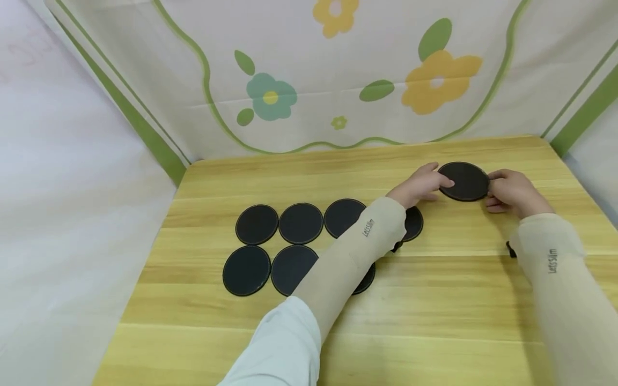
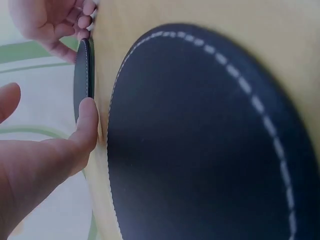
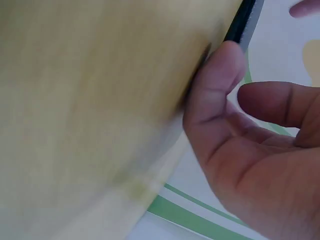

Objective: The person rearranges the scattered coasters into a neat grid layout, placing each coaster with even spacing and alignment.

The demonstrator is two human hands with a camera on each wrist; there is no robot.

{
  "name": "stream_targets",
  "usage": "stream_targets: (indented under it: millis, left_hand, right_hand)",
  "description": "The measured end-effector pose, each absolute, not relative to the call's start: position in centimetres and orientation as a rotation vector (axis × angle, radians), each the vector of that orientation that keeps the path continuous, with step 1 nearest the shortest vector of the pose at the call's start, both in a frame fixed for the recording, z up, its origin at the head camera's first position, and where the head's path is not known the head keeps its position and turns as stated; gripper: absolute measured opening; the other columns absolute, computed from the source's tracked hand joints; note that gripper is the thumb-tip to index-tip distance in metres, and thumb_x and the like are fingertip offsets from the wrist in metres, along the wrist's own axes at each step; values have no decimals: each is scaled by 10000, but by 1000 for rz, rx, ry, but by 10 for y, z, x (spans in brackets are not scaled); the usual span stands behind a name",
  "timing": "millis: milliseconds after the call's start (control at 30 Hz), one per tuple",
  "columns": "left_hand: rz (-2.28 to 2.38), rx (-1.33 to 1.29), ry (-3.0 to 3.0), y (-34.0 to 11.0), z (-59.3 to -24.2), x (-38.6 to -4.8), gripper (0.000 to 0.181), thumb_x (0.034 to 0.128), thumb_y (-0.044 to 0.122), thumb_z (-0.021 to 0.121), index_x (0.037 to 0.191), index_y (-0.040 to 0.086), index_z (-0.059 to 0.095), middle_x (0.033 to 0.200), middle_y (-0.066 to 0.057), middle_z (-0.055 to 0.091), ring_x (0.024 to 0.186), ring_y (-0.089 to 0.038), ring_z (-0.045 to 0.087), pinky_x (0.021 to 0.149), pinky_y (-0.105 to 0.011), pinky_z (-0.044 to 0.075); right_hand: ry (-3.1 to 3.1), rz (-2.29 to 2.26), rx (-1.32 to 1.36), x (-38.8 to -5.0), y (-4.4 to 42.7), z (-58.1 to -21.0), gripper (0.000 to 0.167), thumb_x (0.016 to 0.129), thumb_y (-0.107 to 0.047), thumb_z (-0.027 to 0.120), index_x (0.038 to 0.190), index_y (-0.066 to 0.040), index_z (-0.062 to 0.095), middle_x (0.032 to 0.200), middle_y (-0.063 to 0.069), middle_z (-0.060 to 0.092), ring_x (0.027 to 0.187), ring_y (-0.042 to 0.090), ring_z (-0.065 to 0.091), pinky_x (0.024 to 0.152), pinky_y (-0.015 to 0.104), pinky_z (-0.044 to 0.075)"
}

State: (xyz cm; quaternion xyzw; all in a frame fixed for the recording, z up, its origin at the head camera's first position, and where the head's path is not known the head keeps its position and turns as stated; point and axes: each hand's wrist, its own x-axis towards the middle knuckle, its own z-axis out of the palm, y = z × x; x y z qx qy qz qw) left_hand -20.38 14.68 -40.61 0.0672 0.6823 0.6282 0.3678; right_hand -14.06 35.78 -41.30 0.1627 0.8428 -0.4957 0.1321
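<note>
In the head view, a black round coaster lies between the two hands at the back right. The left hand touches its left side, one fingertip over the top face, the other fingers spread. At the right edge, the right hand holds the coaster with curled fingers. The left wrist view gives the coaster edge-on, near the tabletop; whether it is one or a stack, I cannot tell. Close below the left wrist is another coaster with white edge stitching. In the right wrist view, a fingertip meets the coaster's edge.
Several matching coasters lie flat in two rows on the wooden table, among them a back-left coaster and a front-left coaster. The left forearm hides parts of others. A flower-patterned cloth hangs behind the table.
</note>
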Motion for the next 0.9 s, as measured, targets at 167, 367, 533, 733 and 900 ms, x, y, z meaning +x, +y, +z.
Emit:
stream_targets:
  millis: [167, 367, 533, 733, 900]
  left_hand:
    - [1671, 143, 1740, 138, -404, -208, 687, 957, 69, 667, 1573, 158, 376, 1424, -18, 543, 1231, -215, 579, 954, -380, 521]
    - [1820, 105, 1873, 138, -401, -204, 480, 977, 67, 667, 1443, 46, 555, 1129, -52, 690, 923, -183, 664, 884, -364, 552]
    - [1896, 74, 1930, 138, -398, -203, 386, 946, -4, 678, 1318, 99, 687, 916, -8, 694, 726, -156, 612, 820, -386, 573]
    - [1859, 177, 1892, 129, -396, -204, 534, 970, 1, 657, 1449, 226, 586, 702, -95, 619, 704, -300, 614, 822, -435, 578]
    - [1817, 255, 1901, 122, -395, -205, 565, 982, 8, 644, 1488, 236, 539, 617, -103, 525, 648, -248, 608, 738, -340, 590]
  right_hand:
    - [2389, -1660, 481, -138, 352, -412, 467, 1089, -146, 360, 1499, 28, 224, 814, 85, 629, 661, 180, 652, 652, 389, 601]
    - [2303, -1879, 459, -131, 346, -400, 145, 1094, -222, 419, 1238, -230, 409, 869, 25, 622, 674, 154, 649, 665, 341, 592]
    - [2187, -2060, 430, -129, 341, -394, 151, 1072, -208, 491, 1202, -206, 414, 854, 23, 633, 634, 176, 646, 621, 324, 584]
    - [2113, -2185, 406, -127, 336, -388, 202, 1053, -212, 540, 1180, -155, 394, 813, 53, 619, 588, 196, 635, 577, 325, 578]
    - [2120, -2189, 401, -127, 335, -383, 239, 1050, -246, 551, 1164, -89, 411, 835, 42, 580, 588, 188, 619, 570, 315, 569]
